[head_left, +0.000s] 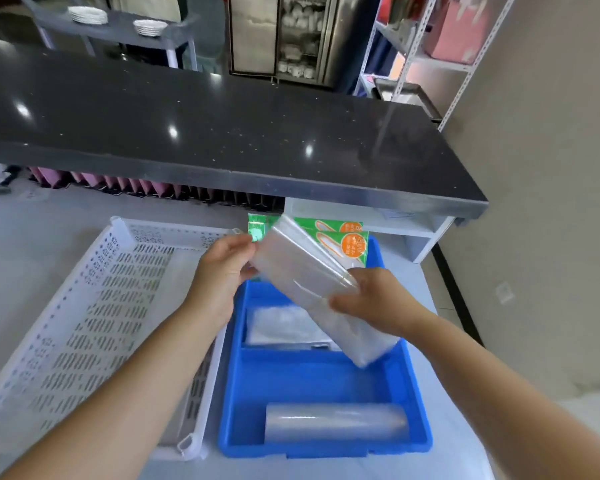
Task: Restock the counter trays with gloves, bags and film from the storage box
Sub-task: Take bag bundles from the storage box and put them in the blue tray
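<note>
Both hands hold a clear stack of plastic bags (305,275) tilted above the blue tray (312,375). My left hand (222,268) pinches its upper left end; my right hand (371,299) grips its lower middle. Green and orange glove packs (347,237) stand at the tray's far end, partly hidden behind the stack. A flat clear packet (278,323) lies in the tray's middle compartment. A roll of film (336,422) lies in the near compartment. The white perforated basket (94,313) sits left of the blue tray.
A black countertop (222,133) overhangs the white work surface (25,237) just beyond the trays. Pink folders (118,183) line up under it. A white shelf unit (420,230) stands at the right. Metal shelving (430,46) and plates (87,14) are far behind.
</note>
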A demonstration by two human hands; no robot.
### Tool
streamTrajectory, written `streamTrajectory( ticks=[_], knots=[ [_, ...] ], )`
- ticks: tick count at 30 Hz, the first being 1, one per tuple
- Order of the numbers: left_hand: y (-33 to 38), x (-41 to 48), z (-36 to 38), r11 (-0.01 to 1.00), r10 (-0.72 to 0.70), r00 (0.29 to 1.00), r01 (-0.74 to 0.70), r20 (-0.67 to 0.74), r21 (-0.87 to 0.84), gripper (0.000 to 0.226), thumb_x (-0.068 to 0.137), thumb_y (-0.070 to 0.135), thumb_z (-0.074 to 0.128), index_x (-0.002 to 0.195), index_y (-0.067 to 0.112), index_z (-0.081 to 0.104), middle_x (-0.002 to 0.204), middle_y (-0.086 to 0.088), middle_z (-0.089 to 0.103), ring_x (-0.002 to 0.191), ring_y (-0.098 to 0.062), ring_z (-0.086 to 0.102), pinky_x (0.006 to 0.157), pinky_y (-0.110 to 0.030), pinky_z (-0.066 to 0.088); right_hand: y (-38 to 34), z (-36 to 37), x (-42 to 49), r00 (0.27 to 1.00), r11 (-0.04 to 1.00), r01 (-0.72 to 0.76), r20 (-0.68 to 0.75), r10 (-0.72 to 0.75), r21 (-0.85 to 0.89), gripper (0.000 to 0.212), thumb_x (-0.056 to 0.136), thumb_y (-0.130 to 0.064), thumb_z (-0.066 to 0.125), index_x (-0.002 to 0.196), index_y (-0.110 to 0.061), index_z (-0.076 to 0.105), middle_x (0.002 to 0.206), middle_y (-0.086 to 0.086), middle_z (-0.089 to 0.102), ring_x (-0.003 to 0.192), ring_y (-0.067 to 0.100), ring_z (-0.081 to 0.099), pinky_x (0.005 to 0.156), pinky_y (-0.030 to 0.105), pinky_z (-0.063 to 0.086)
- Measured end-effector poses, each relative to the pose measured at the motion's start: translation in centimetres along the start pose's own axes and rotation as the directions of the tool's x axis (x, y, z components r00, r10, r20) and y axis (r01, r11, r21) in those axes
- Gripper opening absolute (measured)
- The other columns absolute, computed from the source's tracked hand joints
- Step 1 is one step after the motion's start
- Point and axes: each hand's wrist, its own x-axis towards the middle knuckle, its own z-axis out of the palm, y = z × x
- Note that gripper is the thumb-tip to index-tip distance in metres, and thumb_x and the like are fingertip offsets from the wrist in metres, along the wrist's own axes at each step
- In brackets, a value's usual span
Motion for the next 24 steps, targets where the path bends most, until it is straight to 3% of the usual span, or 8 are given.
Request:
streamTrajectory(
  ticks=[3,6,9,11,15,18,21,24],
  knots=[
    [-2.0,0.3,0.4,0.864,0.098,0.985,-0.155,0.143,0.479,0.018,0.083,0.007,0.060,0.085,0.025,0.061,0.082,0.003,0.067,0.075,-0.015,0.064,0.071,-0.028,0.053,1.9,-1.8,-0.3,0.992,0.990,-0.092,-0.091,0.083,-0.103,0.013,0.073,-0.036,0.066,0.080,-0.025,0.064,0.074,0.003,0.065,0.072,0.026,0.060,0.060,0.033,0.047],
    [-4.3,-0.4,2.0,0.461,-0.033,0.901,-0.371,0.433,0.806,0.015,0.082,0.015,0.061,0.092,0.022,0.068,0.091,0.007,0.068,0.088,-0.012,0.064,0.080,-0.027,0.049,3.8,-3.5,-0.7,0.978,0.987,-0.139,-0.166,0.124,-0.083,0.010,0.073,-0.034,0.066,0.076,-0.025,0.062,0.072,0.005,0.065,0.071,0.028,0.060,0.059,0.034,0.047],
    [-6.0,-0.4,3.9,-0.046,-0.152,0.806,-0.584,0.572,0.811,0.025,0.082,0.009,0.051,0.104,0.013,0.063,0.111,-0.005,0.062,0.106,-0.029,0.057,0.082,-0.037,0.048,5.1,-4.6,-0.7,0.970,0.987,-0.148,-0.205,0.134,-0.056,0.011,0.073,-0.030,0.067,0.079,-0.021,0.065,0.075,0.008,0.067,0.073,0.029,0.062,0.066,0.040,0.052],
    [-6.5,-0.5,5.0,-0.250,-0.214,0.816,-0.578,0.538,0.777,0.025,0.081,0.004,0.048,0.104,0.009,0.056,0.111,-0.011,0.058,0.104,-0.033,0.054,0.077,-0.039,0.042,5.8,-5.0,-0.6,0.971,0.990,-0.137,-0.204,0.125,-0.045,0.011,0.073,-0.029,0.067,0.080,-0.021,0.066,0.075,0.008,0.068,0.073,0.029,0.062,0.067,0.040,0.053],
    [-7.3,-0.8,5.9,-0.316,-0.223,0.873,-0.486,0.433,0.815,0.028,0.083,0.010,0.053,0.110,0.009,0.051,0.116,-0.010,0.055,0.109,-0.030,0.049,0.088,-0.037,0.038,6.8,-5.6,-0.2,0.983,0.994,-0.086,-0.170,0.074,-0.064,0.008,0.073,-0.030,0.067,0.075,-0.023,0.064,0.072,0.007,0.066,0.071,0.029,0.061,0.062,0.037,0.052],
    [-7.0,-1.0,6.0,-0.296,-0.206,0.884,-0.465,0.419,0.835,0.023,0.079,0.008,0.055,0.102,0.010,0.054,0.109,-0.009,0.057,0.104,-0.028,0.048,0.087,-0.033,0.035,7.0,-5.9,0.3,0.990,0.992,-0.043,-0.139,0.026,-0.117,0.011,0.073,-0.033,0.067,0.079,-0.023,0.065,0.073,0.006,0.066,0.069,0.027,0.061,0.061,0.036,0.052],
    [-6.7,-2.0,6.1,-0.173,-0.191,0.889,-0.448,0.416,0.877,0.015,0.076,0.000,0.050,0.084,0.011,0.056,0.092,-0.006,0.053,0.093,-0.027,0.049,0.064,-0.031,0.032,6.7,-6.2,1.2,0.993,0.984,0.029,-0.108,-0.049,-0.175,0.014,0.076,-0.035,0.065,0.080,-0.022,0.063,0.074,0.006,0.065,0.069,0.028,0.060,0.060,0.036,0.051],
    [-6.2,-3.7,5.4,-0.057,-0.125,0.916,-0.390,0.381,0.919,0.015,0.077,0.005,0.049,0.075,0.020,0.047,0.076,0.002,0.046,0.071,-0.025,0.045,0.047,-0.028,0.019,5.4,-6.0,2.6,0.978,0.951,0.148,-0.101,-0.181,-0.272,0.012,0.077,-0.038,0.062,0.076,-0.028,0.056,0.071,0.003,0.060,0.066,0.027,0.055,0.052,0.028,0.040]
  ],
)
